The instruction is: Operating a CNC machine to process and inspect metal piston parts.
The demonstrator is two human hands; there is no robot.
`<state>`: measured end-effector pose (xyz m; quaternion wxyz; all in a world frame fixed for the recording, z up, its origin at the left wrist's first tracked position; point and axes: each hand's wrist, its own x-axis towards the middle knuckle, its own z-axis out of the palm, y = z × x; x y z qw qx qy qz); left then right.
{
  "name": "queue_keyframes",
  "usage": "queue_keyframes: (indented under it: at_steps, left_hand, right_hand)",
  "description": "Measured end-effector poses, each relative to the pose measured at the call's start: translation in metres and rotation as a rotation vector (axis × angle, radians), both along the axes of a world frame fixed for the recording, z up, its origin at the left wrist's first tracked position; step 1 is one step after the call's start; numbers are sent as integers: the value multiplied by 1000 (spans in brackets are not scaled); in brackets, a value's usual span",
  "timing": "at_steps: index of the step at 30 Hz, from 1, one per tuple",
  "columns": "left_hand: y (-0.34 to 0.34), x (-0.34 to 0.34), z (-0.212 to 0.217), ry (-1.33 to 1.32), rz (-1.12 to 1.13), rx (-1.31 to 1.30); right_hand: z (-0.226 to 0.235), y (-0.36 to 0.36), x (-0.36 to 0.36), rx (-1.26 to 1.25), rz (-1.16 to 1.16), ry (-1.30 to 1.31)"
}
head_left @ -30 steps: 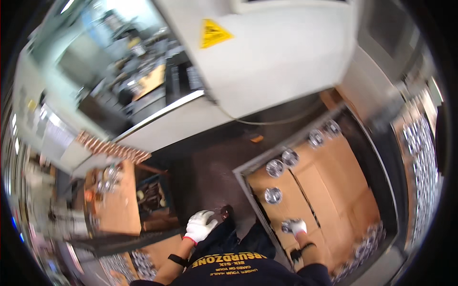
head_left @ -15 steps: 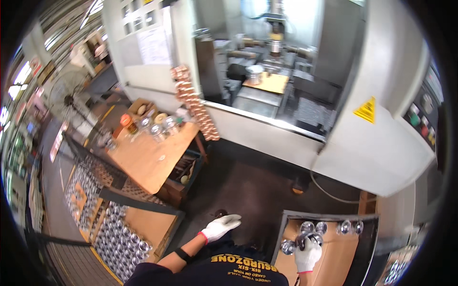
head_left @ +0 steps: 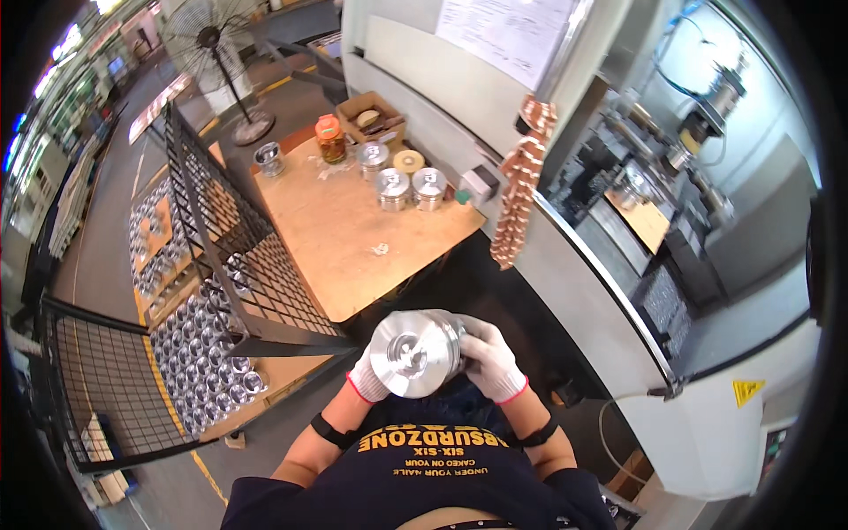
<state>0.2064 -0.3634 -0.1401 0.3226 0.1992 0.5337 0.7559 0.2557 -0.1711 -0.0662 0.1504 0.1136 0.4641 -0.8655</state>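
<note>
On the left, a grey floor [head_left: 104, 252] marked with yellow lines runs far back beside a black mesh cage [head_left: 208, 221], where rows of silver parts [head_left: 208, 371] stand on brown sheets. A fan [head_left: 209, 37] stands farther back. Next, to the right, comes a wooden table [head_left: 336, 256]: a lone metal part [head_left: 269, 159] at its far left, then an orange-lidded jar [head_left: 331, 141], an open carton [head_left: 393, 135], a yellowish disc [head_left: 408, 162] and three parts [head_left: 393, 190] toward the right edge. A brown-and-white strip [head_left: 521, 190] hangs beyond it, and a white machine [head_left: 592, 291] fills the right, its lit bay showing a wooden board [head_left: 640, 216]. Yellow lettering crosses the dark shirt [head_left: 424, 495], a printed sheet [head_left: 508, 35] is fixed to the machine, and a yellow warning label [head_left: 748, 391] sits near right. The piston [head_left: 409, 353] is between the hands, near the table's near edge, round face up. The gloved left hand [head_left: 367, 378] is behind its left side, mostly hidden; I cannot tell how it grips. The gloved right hand [head_left: 490, 360] is closed on the piston's grooved right side.
</note>
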Motion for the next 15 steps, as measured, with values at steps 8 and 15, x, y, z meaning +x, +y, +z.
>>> queue_keyframes:
  at_steps: [8,15]
  left_hand:
    - [-25,-52,19,-946,327,773]
    - [14,-108,-5,93,645,-465]
  right_hand:
    - [-41,9,-96,449,339,63]
    - [-97,34,-194,-463,502,-335]
